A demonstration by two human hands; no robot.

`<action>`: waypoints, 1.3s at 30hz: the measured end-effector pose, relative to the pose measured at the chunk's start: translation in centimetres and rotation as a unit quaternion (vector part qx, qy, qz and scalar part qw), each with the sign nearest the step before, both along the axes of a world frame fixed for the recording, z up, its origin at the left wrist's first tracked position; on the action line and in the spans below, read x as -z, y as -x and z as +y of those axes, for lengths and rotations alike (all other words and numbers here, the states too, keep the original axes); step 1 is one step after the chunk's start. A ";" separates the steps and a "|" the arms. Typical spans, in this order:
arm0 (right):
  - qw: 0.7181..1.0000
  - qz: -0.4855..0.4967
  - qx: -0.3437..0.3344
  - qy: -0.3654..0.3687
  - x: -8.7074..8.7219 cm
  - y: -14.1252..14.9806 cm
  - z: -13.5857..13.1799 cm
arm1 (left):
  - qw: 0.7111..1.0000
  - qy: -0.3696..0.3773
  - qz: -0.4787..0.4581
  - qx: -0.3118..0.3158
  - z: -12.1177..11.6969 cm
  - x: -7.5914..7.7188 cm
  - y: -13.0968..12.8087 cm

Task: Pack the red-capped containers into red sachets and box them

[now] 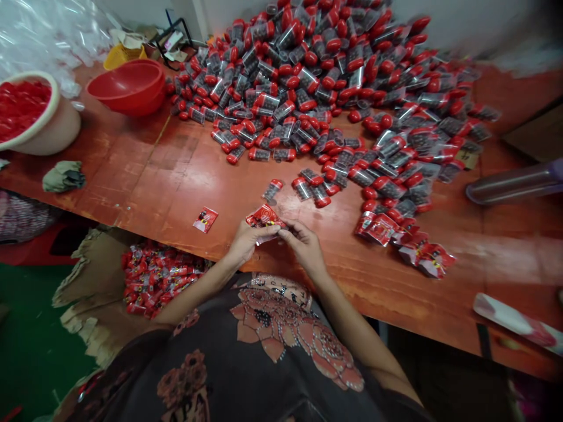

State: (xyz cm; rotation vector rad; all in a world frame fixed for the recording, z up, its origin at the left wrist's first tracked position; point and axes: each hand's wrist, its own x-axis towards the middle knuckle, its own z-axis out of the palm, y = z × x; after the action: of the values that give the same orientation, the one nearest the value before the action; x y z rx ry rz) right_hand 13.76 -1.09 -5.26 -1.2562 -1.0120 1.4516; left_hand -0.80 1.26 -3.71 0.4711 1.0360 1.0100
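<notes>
Two bare hands are nearest to me at this remote view: the left hand [250, 243] and the right hand [304, 247] meet around one red foil sachet [265, 217], their fingers [288, 233] clamped on it from both sides. Left of and below that sachet, a torn brown cardboard box [88, 293] holds a pile of small red packets [162, 278], too many and too tangled for me to count. Left of the sachet, one loose red sachet [205, 220] lies on the red-brown wooden worktop [132, 181]. Just beyond it stands out one lone clear bottle with a red cap [272, 190]. To its right, about six more red sachets [382, 228] lie in a loose group. Farther beyond the sachet spreads a heap of clear, capsule-shaped bottles with red caps [308, 88], hundreds by my estimate. As things lie, those bottles far outnumber the sachets on the worktop. Farthest left sit a cream basin of red caps [33, 111] and nested red plastic bowls [127, 88].
</notes>
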 end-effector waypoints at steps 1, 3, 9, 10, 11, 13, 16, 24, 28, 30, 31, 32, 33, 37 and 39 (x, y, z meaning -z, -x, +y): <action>1.000 -0.001 0.011 0.021 0.3 -0.3 0.2 | 1.000 0.007 -0.012 -0.004 0.1 0.1 0.1; 0.998 -0.020 0.036 0.051 1.1 -1.5 0.7 | 0.999 0.029 -0.039 -0.017 0.5 0.4 0.5; 0.961 -0.277 0.007 0.015 2.9 -5.7 1.4 | 0.994 0.077 -0.073 -0.039 1.2 0.7 2.2; 0.946 -0.323 0.009 -0.016 2.6 -5.7 1.3 | 0.994 0.075 -0.066 -0.046 1.2 0.7 2.1; 0.936 -0.349 0.016 -0.048 2.2 -5.3 1.3 | 0.994 0.071 -0.057 -0.052 1.2 0.8 1.9; 0.937 -0.336 0.017 -0.097 1.3 -3.7 1.3 | 0.995 0.060 -0.042 -0.064 1.2 0.9 1.3; 0.965 -0.231 -0.022 -0.122 0.6 -0.5 1.7 | 0.996 0.040 -0.031 -0.076 1.2 1.2 0.4; 0.934 -0.287 -0.139 -0.161 0.5 1.1 4.2 | 0.993 0.005 -0.040 -0.111 1.5 1.9 1.2; 0.889 -0.390 -0.180 -0.160 -0.3 0.8 7.6 | 0.987 -0.010 -0.025 -0.157 2.1 2.0 1.9; 0.859 -0.478 -0.130 -0.129 -0.2 1.2 9.6 | 0.984 -0.006 -0.016 -0.180 2.5 2.1 2.1; 0.837 -0.525 -0.106 -0.106 0.0 1.6 10.5 | 0.982 0.003 -0.014 -0.191 2.7 2.2 2.2; 0.815 -0.565 -0.092 -0.088 0.2 2.1 11.2 | 0.980 0.017 -0.016 -0.199 2.8 2.3 2.3; 0.797 -0.593 -0.087 -0.078 0.5 2.6 11.7 | 0.979 0.034 -0.020 -0.202 2.9 2.3 2.3; 0.796 -0.582 -0.130 -0.100 1.7 4.0 12.3 | 0.975 0.105 -0.044 -0.190 3.3 2.2 2.6; 0.829 -0.533 -0.131 -0.109 2.0 3.9 11.8 | 0.972 0.129 -0.055 -0.188 3.5 2.0 2.7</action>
State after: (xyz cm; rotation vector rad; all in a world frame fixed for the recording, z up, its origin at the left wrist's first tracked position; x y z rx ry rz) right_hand 9.89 10.73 -7.30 -1.8286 -2.0794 0.6742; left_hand -3.45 4.74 -5.71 0.0021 1.1606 1.1992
